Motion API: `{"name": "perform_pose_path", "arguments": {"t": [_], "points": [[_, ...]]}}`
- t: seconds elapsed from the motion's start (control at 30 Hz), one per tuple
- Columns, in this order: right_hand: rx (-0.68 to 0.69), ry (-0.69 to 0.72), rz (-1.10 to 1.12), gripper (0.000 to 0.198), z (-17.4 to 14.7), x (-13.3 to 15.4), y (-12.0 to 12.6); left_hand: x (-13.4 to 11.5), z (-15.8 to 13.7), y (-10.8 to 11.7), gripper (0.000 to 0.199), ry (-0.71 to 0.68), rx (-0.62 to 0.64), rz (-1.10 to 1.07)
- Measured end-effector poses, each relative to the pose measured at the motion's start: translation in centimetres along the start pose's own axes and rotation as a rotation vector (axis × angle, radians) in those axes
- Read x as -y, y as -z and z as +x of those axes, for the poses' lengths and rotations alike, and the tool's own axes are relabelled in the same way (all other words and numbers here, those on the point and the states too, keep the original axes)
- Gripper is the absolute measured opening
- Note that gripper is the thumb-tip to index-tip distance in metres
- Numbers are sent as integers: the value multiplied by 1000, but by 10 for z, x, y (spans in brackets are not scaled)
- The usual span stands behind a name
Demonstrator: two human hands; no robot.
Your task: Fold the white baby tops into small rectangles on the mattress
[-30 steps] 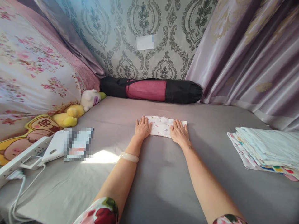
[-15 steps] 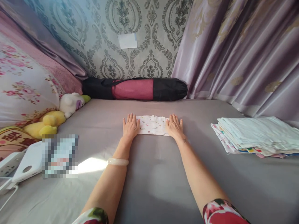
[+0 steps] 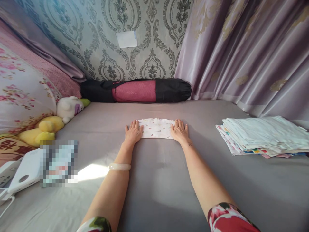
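A white cloth with small printed figures (image 3: 156, 128) lies folded into a flat strip on the grey sheet (image 3: 154, 180). My left hand (image 3: 134, 131) rests flat over its left end, palm down with the fingers pointing away from me. Over the right end lies my right hand (image 3: 180, 130), likewise open and palm down. Both ends of the cloth are partly hidden beneath the hands. A pale bangle (image 3: 119, 166) circles my left forearm.
A stack of folded cloths (image 3: 263, 135) sits at the right. Along the wall lies a long black and pink bag (image 3: 135, 91). Plush toys (image 3: 49, 125), a white power bank-like box (image 3: 26, 170), a power strip (image 3: 8, 172) and a blurred-out flat item (image 3: 59, 164) are on the left.
The whole view has shifted slightly, with the surroundings sliding a little left. Both hands stay on the ends of the folded cloth, which looks unchanged.
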State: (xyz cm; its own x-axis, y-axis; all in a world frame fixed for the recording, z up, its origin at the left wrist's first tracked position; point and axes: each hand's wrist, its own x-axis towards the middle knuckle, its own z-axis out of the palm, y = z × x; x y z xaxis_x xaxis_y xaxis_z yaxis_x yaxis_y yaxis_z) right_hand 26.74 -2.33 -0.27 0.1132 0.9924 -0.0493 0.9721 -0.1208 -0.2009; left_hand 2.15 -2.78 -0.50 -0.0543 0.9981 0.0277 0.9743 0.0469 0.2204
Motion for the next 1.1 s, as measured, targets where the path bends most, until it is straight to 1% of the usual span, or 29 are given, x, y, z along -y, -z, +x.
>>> {"name": "perform_pose_path", "arguments": {"t": [0.1, 0.2, 0.3, 0.4, 0.47, 0.53, 0.6, 0.67, 0.97, 1.1], "points": [[10, 0, 16, 62, -1, 0, 3, 0, -1, 1, 62, 5, -1, 1], [-17, 5, 14, 62, -4, 3, 8, -3, -2, 3, 61, 9, -32, 13], [-64, 34, -16, 62, -6, 9, 11, -8, -3, 6, 59, -20, -134, 36], [-88, 85, -25, 62, -7, 14, 10, -16, -4, 6, 56, -116, -214, 70], [-91, 102, -19, 62, -6, 16, 6, -19, -3, 3, 56, -175, -199, 90], [-78, 98, -11, 63, -6, 17, 2, -21, -3, -1, 55, -208, -136, 100], [-68, 92, -7, 64, -6, 16, -2, -21, -3, -5, 55, -217, -74, 100], [-64, 94, -8, 64, -6, 15, -3, -20, -2, -6, 56, -217, -47, 101], [-86, 96, -39, 62, -6, 15, -2, -22, -5, -2, 54, -208, -46, 94], [-149, 118, -52, 59, -8, 21, 2, -27, -6, 2, 54, -194, -82, 74]]}}
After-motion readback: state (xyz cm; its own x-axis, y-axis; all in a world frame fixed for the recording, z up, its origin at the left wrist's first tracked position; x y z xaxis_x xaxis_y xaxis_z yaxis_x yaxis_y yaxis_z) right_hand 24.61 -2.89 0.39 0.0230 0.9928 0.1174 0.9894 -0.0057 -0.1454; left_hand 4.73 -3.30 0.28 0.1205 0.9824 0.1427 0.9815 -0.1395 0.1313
